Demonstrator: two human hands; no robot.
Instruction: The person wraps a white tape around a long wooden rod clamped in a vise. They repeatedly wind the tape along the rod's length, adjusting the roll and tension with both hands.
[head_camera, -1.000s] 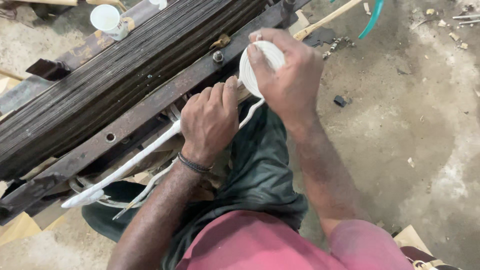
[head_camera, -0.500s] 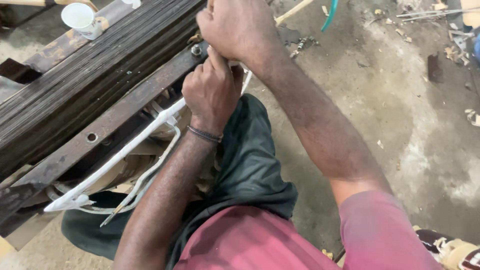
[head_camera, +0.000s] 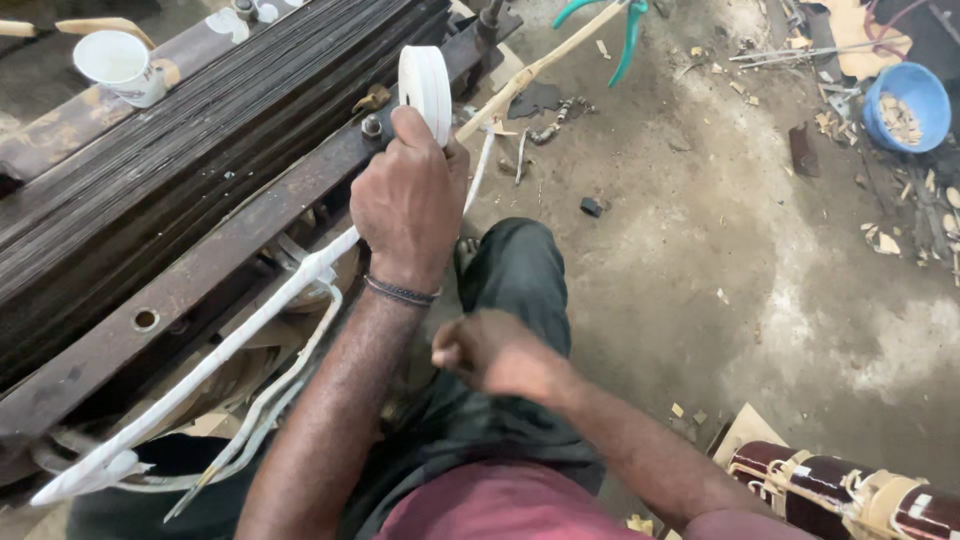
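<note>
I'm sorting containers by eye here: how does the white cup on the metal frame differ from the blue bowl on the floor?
The white cup is tall and narrow; the blue bowl is wide and shallow. The cup rests up on the metal frame at upper left; the bowl sits on the concrete floor at upper right. The cup looks empty from here; the bowl holds pale scraps. Both are open-topped and round.
</note>
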